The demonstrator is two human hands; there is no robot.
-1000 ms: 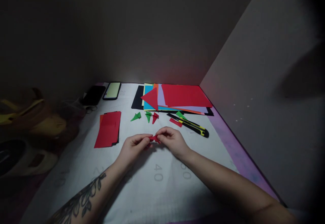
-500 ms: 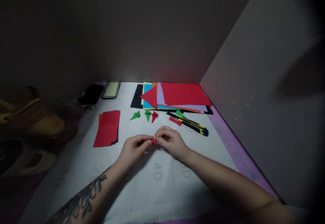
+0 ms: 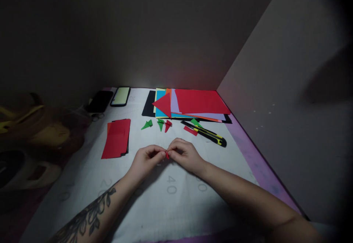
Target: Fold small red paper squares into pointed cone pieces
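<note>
Pinching the small paper between them, seemingly not finished, the left hand and the right hand keep a narrow grip, while three pieces beyond the hands look already folded and the stack beside the left hand lies flat.

Bare arms, one tattooed with leaves
The left forearm bears a dark tattoo, a leafy sprig, outlined and shaded, running toward the left hand; a crease marks the right arm near the elbow.
</note>
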